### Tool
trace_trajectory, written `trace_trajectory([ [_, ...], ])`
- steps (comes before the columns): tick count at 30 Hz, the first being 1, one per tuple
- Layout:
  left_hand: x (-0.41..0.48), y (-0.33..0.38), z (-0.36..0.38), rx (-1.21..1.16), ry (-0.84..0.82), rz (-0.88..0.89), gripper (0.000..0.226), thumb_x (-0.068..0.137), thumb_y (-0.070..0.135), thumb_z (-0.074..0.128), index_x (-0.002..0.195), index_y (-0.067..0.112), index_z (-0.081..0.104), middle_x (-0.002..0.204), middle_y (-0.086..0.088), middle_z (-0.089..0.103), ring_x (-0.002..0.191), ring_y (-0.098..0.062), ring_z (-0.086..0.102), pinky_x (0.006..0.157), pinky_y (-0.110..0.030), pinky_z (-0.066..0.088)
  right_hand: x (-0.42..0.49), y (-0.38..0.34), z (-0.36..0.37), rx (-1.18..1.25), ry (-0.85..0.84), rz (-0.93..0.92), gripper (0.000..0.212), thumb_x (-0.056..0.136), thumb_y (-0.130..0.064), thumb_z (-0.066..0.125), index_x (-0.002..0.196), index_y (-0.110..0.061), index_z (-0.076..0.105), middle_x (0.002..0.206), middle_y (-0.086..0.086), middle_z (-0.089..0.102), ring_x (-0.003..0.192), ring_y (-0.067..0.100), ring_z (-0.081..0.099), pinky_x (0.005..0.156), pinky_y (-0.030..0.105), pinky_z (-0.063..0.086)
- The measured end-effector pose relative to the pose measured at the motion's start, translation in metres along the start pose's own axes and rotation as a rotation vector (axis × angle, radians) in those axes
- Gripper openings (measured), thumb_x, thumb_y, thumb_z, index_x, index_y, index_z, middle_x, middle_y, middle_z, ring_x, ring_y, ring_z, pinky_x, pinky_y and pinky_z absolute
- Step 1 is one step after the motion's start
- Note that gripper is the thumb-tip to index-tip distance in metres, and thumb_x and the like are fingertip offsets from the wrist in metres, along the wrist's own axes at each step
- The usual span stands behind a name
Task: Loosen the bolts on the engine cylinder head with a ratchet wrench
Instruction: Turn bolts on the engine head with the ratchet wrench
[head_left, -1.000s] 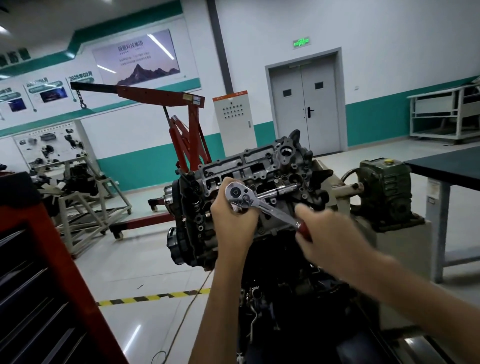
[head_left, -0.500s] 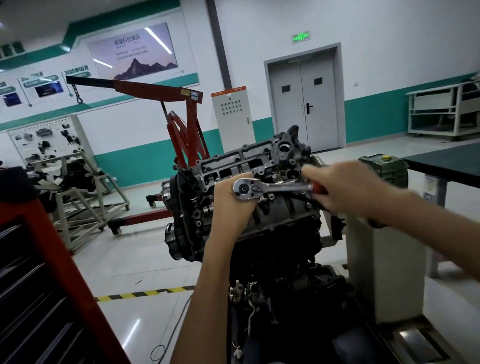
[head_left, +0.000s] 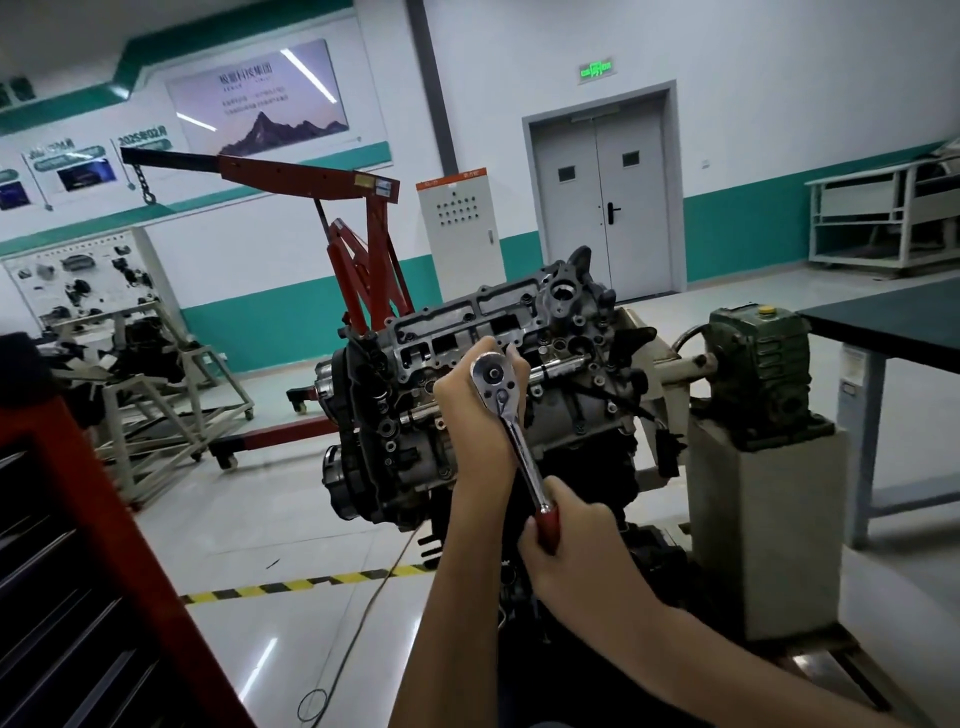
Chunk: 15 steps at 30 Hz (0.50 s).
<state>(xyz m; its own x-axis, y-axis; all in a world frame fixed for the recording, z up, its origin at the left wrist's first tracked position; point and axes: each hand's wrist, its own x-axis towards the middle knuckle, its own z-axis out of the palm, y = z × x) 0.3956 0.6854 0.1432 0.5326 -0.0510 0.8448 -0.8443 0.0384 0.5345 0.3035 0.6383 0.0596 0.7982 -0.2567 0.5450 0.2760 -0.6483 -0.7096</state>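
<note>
A grey engine with its cylinder head (head_left: 467, 322) exposed is mounted tilted on a stand at centre. A chrome ratchet wrench (head_left: 511, 421) with a red grip is set against the head, its round head up and its handle pointing down toward me. My left hand (head_left: 472, 410) is wrapped behind the ratchet's head and holds it against the engine. My right hand (head_left: 569, 540) grips the red handle at the low end. The bolt and socket under the ratchet are hidden by my left hand.
A green gearbox (head_left: 758, 369) sits on the stand's pedestal to the right, beside a dark-topped table (head_left: 883, 322). A red engine hoist (head_left: 358, 249) stands behind the engine. A red tool cabinet (head_left: 78, 571) fills the lower left. A cable (head_left: 363, 608) and striped tape (head_left: 306, 584) lie on the floor.
My right hand swung the ratchet handle from pointing right down to pointing toward me. My left hand stayed at the ratchet's head.
</note>
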Motion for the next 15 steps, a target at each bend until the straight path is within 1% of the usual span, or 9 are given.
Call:
trace_trajectory([
  [2,0.000,-0.003,-0.003,-0.095,-0.114,-0.016,0.025,0.071,0.015,0.057,0.050,0.017,0.044,0.051,-0.001,0.037,0.054,-0.009,0.033,0.052,-0.029,0.031,0.008,0.008,-0.024,-0.099,-0.044,-0.034,0.024,0.082,-0.012,0.053,0.069,-0.024,0.037,0.053,-0.003,0.044,0.038,0.007,0.042,0.040,0.015,0.032],
  [3,0.003,-0.008,-0.004,-0.057,-0.131,-0.010,0.028,0.072,0.003,0.058,0.051,0.010,0.040,0.050,-0.005,0.035,0.054,-0.010,0.031,0.051,-0.031,0.026,0.015,0.012,-0.041,-0.198,-0.078,-0.074,0.021,0.081,-0.013,0.053,0.070,-0.023,0.039,0.054,-0.003,0.044,0.039,0.008,0.042,0.041,0.018,0.034],
  [4,0.006,-0.008,-0.006,0.013,-0.147,0.022,0.032,0.071,-0.006,0.057,0.051,0.008,0.036,0.049,-0.001,0.032,0.054,-0.007,0.029,0.050,-0.029,0.025,0.025,0.016,-0.061,-0.324,-0.120,-0.122,0.017,0.081,-0.014,0.054,0.073,-0.021,0.041,0.055,-0.002,0.046,0.041,0.011,0.044,0.042,0.021,0.036],
  [6,0.011,-0.008,-0.011,0.069,-0.208,0.070,0.039,0.070,-0.010,0.053,0.050,0.016,0.032,0.049,0.011,0.029,0.051,-0.002,0.024,0.049,-0.026,0.022,0.052,0.015,-0.101,-0.613,-0.166,-0.234,0.014,0.084,-0.015,0.055,0.079,-0.018,0.042,0.056,-0.007,0.047,0.044,0.008,0.048,0.042,0.021,0.042],
  [7,0.013,-0.006,-0.014,0.085,-0.245,0.082,0.041,0.071,-0.010,0.053,0.050,0.018,0.032,0.049,0.011,0.029,0.050,-0.003,0.024,0.048,-0.024,0.022,0.067,0.009,-0.119,-0.750,-0.148,-0.297,0.015,0.084,-0.016,0.055,0.080,-0.019,0.041,0.056,-0.010,0.045,0.046,0.006,0.048,0.043,0.020,0.043],
  [9,0.017,-0.007,-0.019,0.096,-0.314,0.108,0.045,0.073,-0.010,0.056,0.049,0.022,0.036,0.047,0.012,0.033,0.049,-0.002,0.027,0.048,-0.020,0.023,0.090,-0.005,-0.140,-0.927,-0.061,-0.400,0.019,0.082,-0.019,0.056,0.080,-0.021,0.037,0.057,-0.009,0.043,0.049,0.012,0.047,0.049,0.025,0.040],
  [11,0.017,-0.008,-0.022,0.083,-0.304,0.092,0.048,0.074,-0.007,0.058,0.051,0.029,0.036,0.047,0.012,0.036,0.049,-0.002,0.029,0.048,-0.018,0.025,0.098,-0.015,-0.143,-0.992,-0.002,-0.427,0.024,0.079,-0.019,0.056,0.079,-0.022,0.032,0.059,-0.006,0.046,0.053,0.017,0.046,0.055,0.028,0.035],
  [12,0.015,-0.011,-0.023,0.075,-0.261,0.069,0.047,0.074,-0.007,0.058,0.051,0.027,0.035,0.048,0.011,0.035,0.050,-0.002,0.029,0.049,-0.021,0.026,0.096,-0.016,-0.137,-0.982,-0.001,-0.402,0.024,0.079,-0.019,0.056,0.080,-0.022,0.032,0.059,-0.005,0.047,0.054,0.017,0.046,0.055,0.028,0.036],
  [15,0.002,-0.017,-0.023,-0.016,-0.096,-0.007,0.035,0.074,-0.008,0.057,0.057,0.017,0.038,0.053,0.012,0.039,0.052,-0.003,0.032,0.052,-0.027,0.031,0.060,-0.003,-0.097,-0.822,-0.011,-0.259,0.020,0.084,-0.022,0.053,0.083,-0.024,0.033,0.061,-0.008,0.044,0.054,0.012,0.050,0.058,0.028,0.048],
])
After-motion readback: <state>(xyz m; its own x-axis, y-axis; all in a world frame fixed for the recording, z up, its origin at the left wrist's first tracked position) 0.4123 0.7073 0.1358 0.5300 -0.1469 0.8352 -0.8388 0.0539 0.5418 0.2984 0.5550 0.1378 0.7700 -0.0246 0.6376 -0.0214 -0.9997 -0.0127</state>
